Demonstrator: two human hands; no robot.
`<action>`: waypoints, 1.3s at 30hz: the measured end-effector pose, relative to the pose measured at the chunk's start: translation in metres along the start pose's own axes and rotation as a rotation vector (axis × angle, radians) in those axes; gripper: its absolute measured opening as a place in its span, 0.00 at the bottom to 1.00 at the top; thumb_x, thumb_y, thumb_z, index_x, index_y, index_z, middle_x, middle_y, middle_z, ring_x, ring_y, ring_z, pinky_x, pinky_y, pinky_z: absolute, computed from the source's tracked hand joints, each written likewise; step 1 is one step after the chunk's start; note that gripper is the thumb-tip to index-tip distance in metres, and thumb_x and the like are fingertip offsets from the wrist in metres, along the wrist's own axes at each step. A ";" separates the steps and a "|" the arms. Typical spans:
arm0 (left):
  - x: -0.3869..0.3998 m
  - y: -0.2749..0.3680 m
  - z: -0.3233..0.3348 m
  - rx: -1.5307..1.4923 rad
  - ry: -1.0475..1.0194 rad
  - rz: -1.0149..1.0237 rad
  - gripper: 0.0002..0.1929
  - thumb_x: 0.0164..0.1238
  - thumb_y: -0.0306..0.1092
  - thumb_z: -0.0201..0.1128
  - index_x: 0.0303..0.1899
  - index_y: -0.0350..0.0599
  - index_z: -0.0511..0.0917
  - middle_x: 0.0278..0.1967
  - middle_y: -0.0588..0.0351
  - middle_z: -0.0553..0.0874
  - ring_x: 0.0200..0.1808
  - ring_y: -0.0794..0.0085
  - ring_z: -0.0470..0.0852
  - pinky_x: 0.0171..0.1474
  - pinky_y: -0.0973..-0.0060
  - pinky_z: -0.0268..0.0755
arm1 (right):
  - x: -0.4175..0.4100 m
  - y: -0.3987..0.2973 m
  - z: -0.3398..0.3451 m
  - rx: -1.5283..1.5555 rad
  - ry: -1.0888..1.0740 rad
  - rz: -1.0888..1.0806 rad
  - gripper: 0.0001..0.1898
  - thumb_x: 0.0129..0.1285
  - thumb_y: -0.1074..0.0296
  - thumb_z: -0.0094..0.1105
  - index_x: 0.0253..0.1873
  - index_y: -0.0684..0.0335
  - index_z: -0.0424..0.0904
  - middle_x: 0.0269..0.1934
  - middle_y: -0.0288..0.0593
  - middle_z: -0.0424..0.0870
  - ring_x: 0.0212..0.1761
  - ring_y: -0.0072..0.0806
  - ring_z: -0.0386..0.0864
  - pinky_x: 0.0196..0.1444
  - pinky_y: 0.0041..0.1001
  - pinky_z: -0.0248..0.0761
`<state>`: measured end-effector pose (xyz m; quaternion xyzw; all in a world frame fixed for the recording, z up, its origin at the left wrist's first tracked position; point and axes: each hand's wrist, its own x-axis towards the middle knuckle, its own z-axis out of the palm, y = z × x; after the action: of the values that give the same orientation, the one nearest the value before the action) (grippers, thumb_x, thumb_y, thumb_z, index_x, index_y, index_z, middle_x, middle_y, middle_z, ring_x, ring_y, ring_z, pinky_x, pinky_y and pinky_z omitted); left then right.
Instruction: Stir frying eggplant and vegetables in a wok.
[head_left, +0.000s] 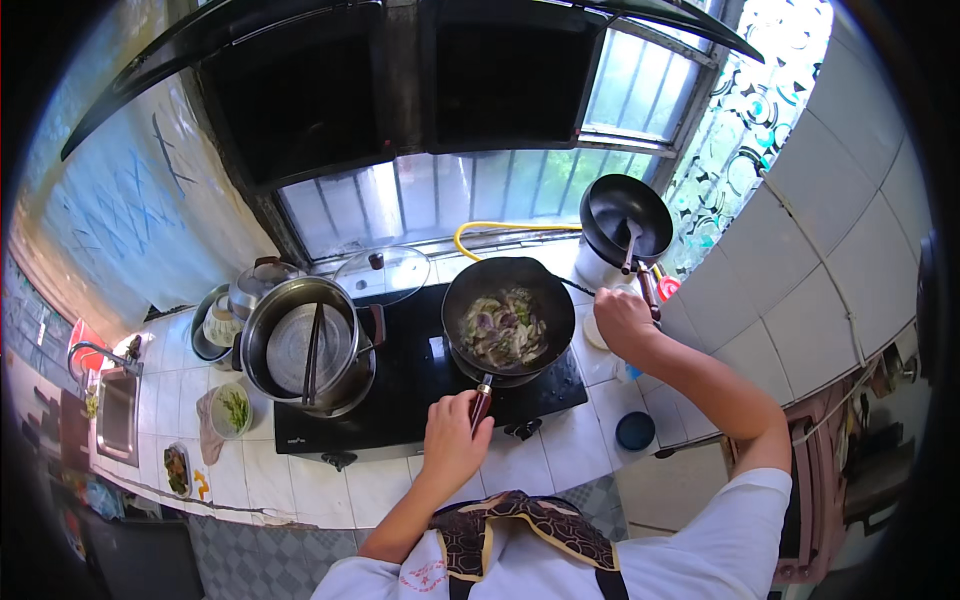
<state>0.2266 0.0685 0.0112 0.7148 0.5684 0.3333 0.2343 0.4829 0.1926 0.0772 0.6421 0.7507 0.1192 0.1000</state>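
My left hand (454, 435) is wrapped around the red-brown handle (481, 401) of a dark wok (457, 307) on the right burner. Sliced food (506, 330), pale with green and purplish pieces, lies in the wok. To the right of the stove, my right hand (624, 319) reaches among the things on the counter, beside the brown handle (648, 289) of a second black pan (600, 202). A ladle-like utensil (632, 244) rests in that pan. The right fingers point away from me, so whether they grip anything is hidden. A thin black rod or cord (574, 283) runs towards them.
A large steel pot (259, 352) with chopsticks (313, 360) across it stands on the left of the black gas stove (405, 375). Behind it leans a glass lid (397, 274). A bowl of greens (231, 411), a dark round container (635, 431) and a sink (118, 412) are on the counter.
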 end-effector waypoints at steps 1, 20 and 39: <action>-0.005 -0.013 0.002 0.025 -0.007 -0.040 0.24 0.55 0.38 0.61 0.52 0.39 0.67 0.38 0.44 0.77 0.44 0.54 0.74 0.48 0.64 0.66 | 0.006 -0.005 -0.002 -0.103 -0.003 -0.031 0.07 0.57 0.72 0.48 0.36 0.68 0.76 0.34 0.53 0.82 0.38 0.42 0.81 0.39 0.33 0.75; -0.021 -0.048 0.022 -0.587 -0.403 -0.524 0.25 0.64 0.34 0.54 0.58 0.38 0.55 0.27 0.57 0.74 0.19 0.79 0.72 0.22 0.79 0.67 | -0.038 0.033 0.024 1.284 -0.765 0.295 0.12 0.64 0.64 0.48 0.28 0.65 0.71 0.14 0.33 0.66 0.08 0.17 0.59 0.09 0.19 0.50; -0.020 -0.052 0.026 -0.544 -0.415 -0.526 0.29 0.61 0.40 0.55 0.59 0.36 0.54 0.29 0.50 0.77 0.20 0.72 0.76 0.24 0.73 0.70 | -0.062 0.044 0.019 0.846 -0.410 0.215 0.11 0.61 0.64 0.51 0.32 0.67 0.75 0.18 0.46 0.75 0.19 0.30 0.76 0.22 0.28 0.70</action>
<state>0.2096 0.0629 -0.0473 0.5098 0.5635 0.2491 0.6004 0.5400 0.1392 0.0724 0.7108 0.6272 -0.3163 -0.0370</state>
